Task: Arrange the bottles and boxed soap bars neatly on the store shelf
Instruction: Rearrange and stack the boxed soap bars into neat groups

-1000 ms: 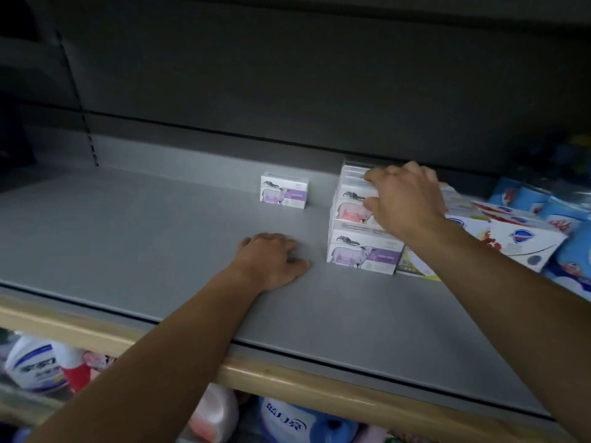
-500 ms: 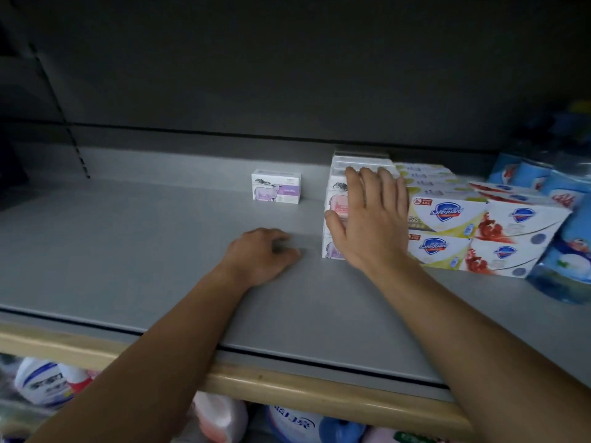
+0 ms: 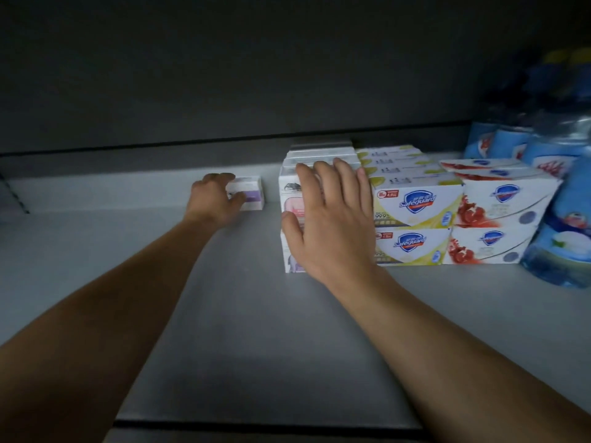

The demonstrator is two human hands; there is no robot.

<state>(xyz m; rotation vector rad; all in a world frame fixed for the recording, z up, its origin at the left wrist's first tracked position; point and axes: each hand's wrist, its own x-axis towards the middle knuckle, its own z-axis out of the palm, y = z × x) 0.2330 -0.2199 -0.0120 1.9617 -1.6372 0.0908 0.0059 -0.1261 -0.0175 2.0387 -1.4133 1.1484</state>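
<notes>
The grey shelf [image 3: 224,314] carries stacked soap boxes [image 3: 415,206] at far right, with blue bottles [image 3: 563,244] beyond them. The white-and-pink stack [image 3: 292,199] is squared, presumably, by the right hand [image 3: 329,225], whose straight, spread fingers [image 3: 343,174] are pressed flat against its front. A lone lavender box [image 3: 252,195], far left of the stack, is grasped by the left hand [image 3: 212,199].

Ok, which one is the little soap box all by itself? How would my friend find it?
Start at the grey shelf and look along its back wall. Left of the tall stack of white soap boxes that the right hand presses flat, one small white box with a purple label sits apart, with the left hand curled round it. It is the only box standing alone, not stacked.
</notes>
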